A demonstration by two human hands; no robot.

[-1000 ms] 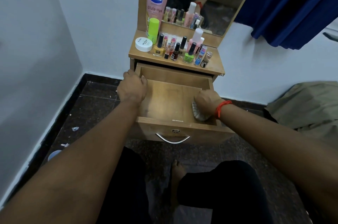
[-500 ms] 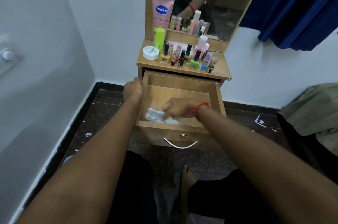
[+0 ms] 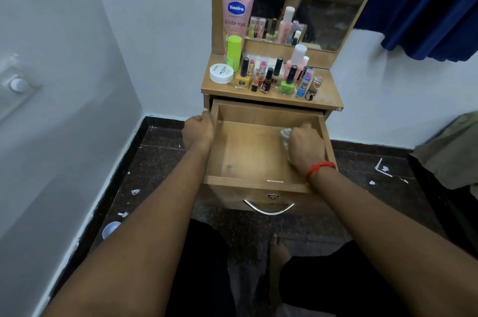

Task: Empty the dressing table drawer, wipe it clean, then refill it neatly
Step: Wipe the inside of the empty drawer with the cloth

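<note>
Clutching a crumpled white cloth [image 3: 284, 137], right hand [image 3: 307, 146] sits inside boxy wooden drawer [image 3: 254, 183]; left hand [image 3: 198, 130] clasps its edge.

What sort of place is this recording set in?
Most likely a bedroom or dressing corner at home. A small wooden dressing table stands against a white wall, with a mirror above it, nail polish bottles and a Vaseline tube on top, and its drawer pulled open. A blue curtain hangs at right.

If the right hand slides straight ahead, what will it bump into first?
Probably the drawer's back wall: the right hand, gripping a pale cloth, points at it, with nothing seen between. Depth is hard to judge.
</note>
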